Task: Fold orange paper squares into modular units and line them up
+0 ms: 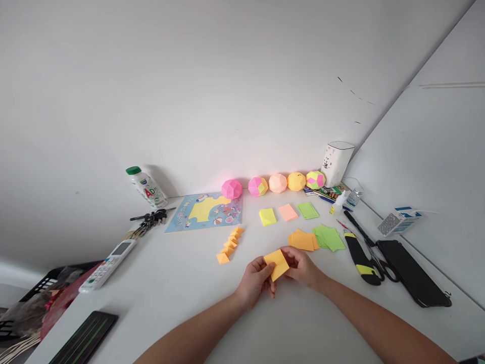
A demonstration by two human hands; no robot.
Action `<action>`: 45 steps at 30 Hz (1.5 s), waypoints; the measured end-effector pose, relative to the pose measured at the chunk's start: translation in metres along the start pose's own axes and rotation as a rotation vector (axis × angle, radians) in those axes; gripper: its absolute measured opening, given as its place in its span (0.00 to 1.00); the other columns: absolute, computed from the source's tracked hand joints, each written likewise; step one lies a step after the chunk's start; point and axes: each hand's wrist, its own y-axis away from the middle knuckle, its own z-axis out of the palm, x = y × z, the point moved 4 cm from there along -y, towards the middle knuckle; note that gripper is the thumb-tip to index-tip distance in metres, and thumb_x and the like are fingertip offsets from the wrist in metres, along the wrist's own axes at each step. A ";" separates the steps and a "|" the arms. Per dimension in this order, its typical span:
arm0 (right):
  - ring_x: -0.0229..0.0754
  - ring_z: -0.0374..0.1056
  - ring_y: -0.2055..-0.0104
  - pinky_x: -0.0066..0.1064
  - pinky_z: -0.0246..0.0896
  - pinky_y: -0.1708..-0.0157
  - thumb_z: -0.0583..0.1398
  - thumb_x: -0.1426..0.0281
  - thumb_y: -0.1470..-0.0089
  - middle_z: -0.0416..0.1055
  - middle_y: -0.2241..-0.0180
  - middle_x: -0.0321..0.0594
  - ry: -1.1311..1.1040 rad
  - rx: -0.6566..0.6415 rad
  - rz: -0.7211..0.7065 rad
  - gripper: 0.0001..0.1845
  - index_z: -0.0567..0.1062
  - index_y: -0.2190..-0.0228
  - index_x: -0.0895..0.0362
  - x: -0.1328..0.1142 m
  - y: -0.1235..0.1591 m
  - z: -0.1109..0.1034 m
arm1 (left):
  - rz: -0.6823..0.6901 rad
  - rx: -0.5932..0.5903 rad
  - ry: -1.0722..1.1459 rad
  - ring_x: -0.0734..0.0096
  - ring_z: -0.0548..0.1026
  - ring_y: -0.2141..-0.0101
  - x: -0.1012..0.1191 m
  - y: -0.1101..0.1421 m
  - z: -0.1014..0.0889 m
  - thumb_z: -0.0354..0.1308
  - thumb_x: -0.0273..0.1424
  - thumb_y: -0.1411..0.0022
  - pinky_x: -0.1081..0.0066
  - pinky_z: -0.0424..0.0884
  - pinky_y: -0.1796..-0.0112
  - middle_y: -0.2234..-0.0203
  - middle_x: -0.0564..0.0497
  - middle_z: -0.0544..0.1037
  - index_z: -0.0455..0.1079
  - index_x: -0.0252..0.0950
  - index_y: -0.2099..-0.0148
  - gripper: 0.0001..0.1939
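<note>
Between my two hands is a square orange sticky note [277,264], raised above the white table. My left hand [254,281] grips its lower left, thumb on top. At its right edge, my right hand [302,267] is closed on the paper, its fingertips partly behind it. To the left lies a row of several folded orange paper pieces [229,246]. Just beyond my right hand are loose orange notes [302,240] and fanned green notes [330,237]. Farther back sit a yellow pad [267,217], a pink pad [288,212] and a green pad [308,210].
Several faceted paper balls [278,183] line the wall beside a blue picture card [178,221]. At left are a white bottle [148,188], keys [151,218] and a remote [108,265]. At right lie a utility knife [360,258], scissors [369,247], a black phone-like slab [413,273] and glue [338,203].
</note>
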 end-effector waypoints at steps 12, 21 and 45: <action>0.34 0.63 0.77 0.27 0.59 0.78 0.62 0.59 0.53 0.64 0.77 0.32 -0.027 0.020 0.035 0.16 0.64 0.71 0.56 0.007 -0.003 -0.004 | -0.028 0.040 0.197 0.83 0.62 0.88 0.003 -0.006 -0.010 0.59 0.37 0.47 0.80 0.58 0.87 0.85 0.57 0.68 0.60 0.33 0.73 0.14; 0.34 0.62 0.76 0.27 0.57 0.77 0.60 0.60 0.50 0.63 0.77 0.32 -0.001 -0.033 0.016 0.14 0.64 0.73 0.57 0.000 -0.001 -0.002 | -0.027 0.032 0.186 0.81 0.64 0.88 0.004 -0.004 -0.005 0.60 0.36 0.48 0.78 0.61 0.87 0.83 0.56 0.70 0.59 0.34 0.71 0.14; 0.34 0.63 0.76 0.27 0.57 0.76 0.58 0.63 0.47 0.64 0.76 0.32 -0.034 -0.044 0.001 0.13 0.60 0.73 0.55 0.002 0.001 -0.002 | -0.019 -0.003 0.190 0.80 0.66 0.86 0.001 -0.005 -0.007 0.57 0.35 0.44 0.78 0.63 0.86 0.82 0.55 0.71 0.59 0.33 0.70 0.12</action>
